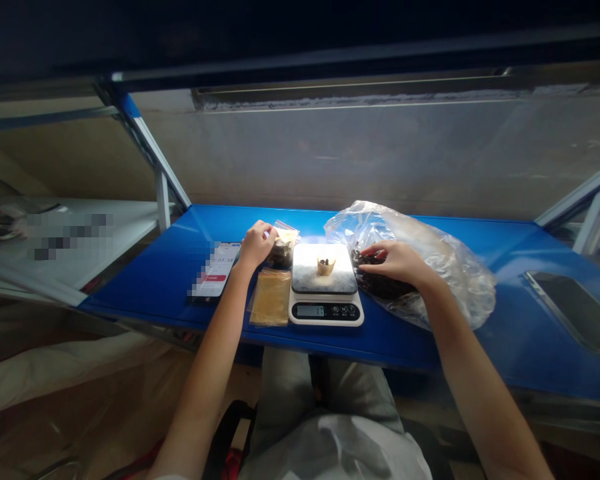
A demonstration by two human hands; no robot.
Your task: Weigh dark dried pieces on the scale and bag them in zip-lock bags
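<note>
Item: our right hand (380,260), fingers apart, at the dark pieces (383,280) in a clear plastic bag (437,267). Item: our left hand (261,241), at a small filled bag (282,248); its grip we cannot tell. Item: white scale (326,301) between them on the blue desk (155,280), bearing a small cup (325,267) with dark bits. Item: flat yellowish bags (271,297), just left of the scale.

Near the worktop's (145,287) front edge, midway along, a scale (326,312) bearing a small cup (325,267), between flat bags (271,298) on the left and a large open bag (455,280) on the right.
</note>
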